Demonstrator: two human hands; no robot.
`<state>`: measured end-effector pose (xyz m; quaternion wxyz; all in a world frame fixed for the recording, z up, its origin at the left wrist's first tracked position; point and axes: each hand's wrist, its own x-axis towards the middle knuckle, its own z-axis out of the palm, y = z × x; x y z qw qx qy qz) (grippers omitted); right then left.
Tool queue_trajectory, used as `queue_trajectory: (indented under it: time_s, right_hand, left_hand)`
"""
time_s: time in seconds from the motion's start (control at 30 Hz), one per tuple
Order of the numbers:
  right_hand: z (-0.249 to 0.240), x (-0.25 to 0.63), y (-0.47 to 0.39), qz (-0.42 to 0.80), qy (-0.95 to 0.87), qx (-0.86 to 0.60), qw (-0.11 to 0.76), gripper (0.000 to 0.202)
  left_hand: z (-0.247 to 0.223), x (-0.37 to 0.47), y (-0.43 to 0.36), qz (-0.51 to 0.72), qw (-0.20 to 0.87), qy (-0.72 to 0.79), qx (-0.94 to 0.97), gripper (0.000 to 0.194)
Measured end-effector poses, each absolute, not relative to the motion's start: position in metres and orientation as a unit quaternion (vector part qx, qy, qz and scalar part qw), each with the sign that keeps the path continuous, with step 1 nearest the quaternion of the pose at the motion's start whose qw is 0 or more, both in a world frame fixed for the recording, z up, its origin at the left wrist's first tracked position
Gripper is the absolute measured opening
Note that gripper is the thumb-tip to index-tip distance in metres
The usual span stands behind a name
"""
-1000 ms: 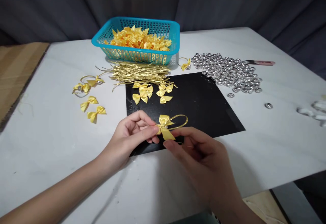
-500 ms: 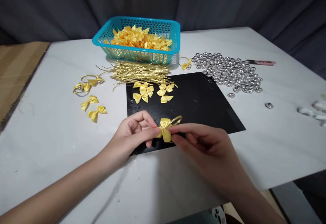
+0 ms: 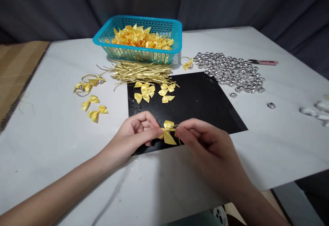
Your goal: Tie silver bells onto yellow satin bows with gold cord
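Over the near part of a black mat [image 3: 205, 106], my left hand [image 3: 140, 130] pinches the left side of a yellow ribbon bow [image 3: 169, 135] between thumb and forefinger. A thin gold cord [image 3: 173, 127] crosses the bow's middle and runs to the right. The thumb and fingertips of my right hand [image 3: 205, 140] are closed on that cord, just beside the bow. Part of the cord hangs below the right fingertips; the rest is hidden by the fingers. Several loose yellow bows [image 3: 144, 90] lie on the mat beyond my hands.
Behind the mat lies a bundle of gold cords [image 3: 144, 72], with a blue basket [image 3: 177, 44] of yellow bows behind it. Silver bells [image 3: 231, 70] are heaped at right near pink-handled pliers [image 3: 267, 62]. Bows with cord loops and bells [image 3: 83, 87] lie left on the white table [image 3: 64, 143].
My right fingers have closed over the cord, and the loop that stood up above the bow is pulled down to the right. The bow has turned slightly in my left hand.
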<state>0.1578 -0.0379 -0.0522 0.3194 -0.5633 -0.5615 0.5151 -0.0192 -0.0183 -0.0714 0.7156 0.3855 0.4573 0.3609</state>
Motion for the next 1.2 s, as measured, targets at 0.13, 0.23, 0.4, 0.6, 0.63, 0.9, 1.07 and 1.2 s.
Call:
queue_trajectory:
  time_s: [0.13,0.23,0.4,0.6,0.63,0.9,1.07,1.2]
  right_hand:
    - [-0.054,0.156,-0.04,0.521,-0.558,-0.568,0.308,0.027]
    - [-0.057,0.153,-0.043,0.503,-0.581,-0.566,0.298,0.025]
    - [-0.056,0.15,-0.04,0.505,-0.556,-0.579,0.315,0.031]
    - [-0.054,0.15,-0.041,0.498,-0.555,-0.602,0.286,0.038]
    - [-0.054,0.15,-0.042,0.491,-0.558,-0.602,0.293,0.034]
    - [-0.056,0.152,-0.049,0.451,-0.574,-0.598,0.331,0.032]
    - [-0.044,0.159,-0.049,0.515,-0.506,-0.61,0.327,0.031]
    - [-0.037,0.174,-0.05,0.545,-0.455,-0.621,0.332,0.035]
  left_hand:
    - [-0.072,-0.02,-0.019,0.359,0.715,0.458,0.389,0.015]
    - [-0.072,-0.02,-0.02,0.363,0.71,0.46,0.39,0.016]
    - [-0.071,-0.019,-0.019,0.353,0.715,0.458,0.392,0.016]
    - [-0.07,-0.017,-0.018,0.346,0.715,0.46,0.398,0.016]
    - [-0.07,-0.017,-0.018,0.348,0.711,0.463,0.399,0.015]
    - [-0.07,-0.017,-0.02,0.364,0.685,0.479,0.412,0.016]
    - [-0.069,-0.016,-0.02,0.365,0.613,0.522,0.468,0.015]
    - [-0.071,-0.018,-0.019,0.388,0.57,0.552,0.469,0.015]
